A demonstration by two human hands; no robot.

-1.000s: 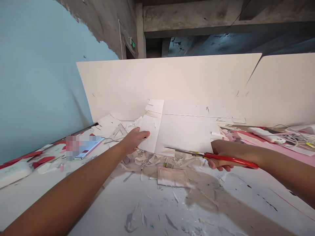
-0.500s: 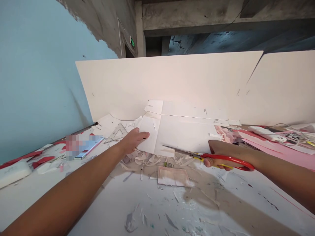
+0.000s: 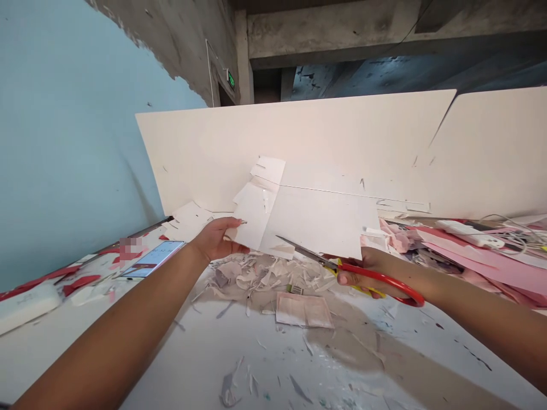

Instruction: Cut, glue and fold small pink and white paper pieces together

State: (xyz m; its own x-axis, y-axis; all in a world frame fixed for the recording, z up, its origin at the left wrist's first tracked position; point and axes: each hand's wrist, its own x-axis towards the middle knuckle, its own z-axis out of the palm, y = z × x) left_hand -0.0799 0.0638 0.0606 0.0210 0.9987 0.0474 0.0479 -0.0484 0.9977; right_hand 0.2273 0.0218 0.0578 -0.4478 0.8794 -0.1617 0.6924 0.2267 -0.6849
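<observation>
Over a scrap-littered tabletop (image 3: 179, 353), the right grip (image 3: 363, 273) closes on red-handled scissors (image 3: 384, 279); the left grip (image 3: 217, 239) holds white card (image 3: 311, 216).

Scissors (image 3: 331, 261): dull steel blades (image 3: 301, 249), glossy red plastic handles (image 3: 384, 279). Sheet of white card (image 3: 316, 216): matt, smooth, ragged cut edges. Concrete beam (image 3: 325, 34): rough, unpainted. Wall (image 3: 64, 142): smooth blue paint.

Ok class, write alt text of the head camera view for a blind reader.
A person's left hand holds a white card while the right hand grips red-handled scissors at its lower edge, over a table strewn with scraps.
</observation>
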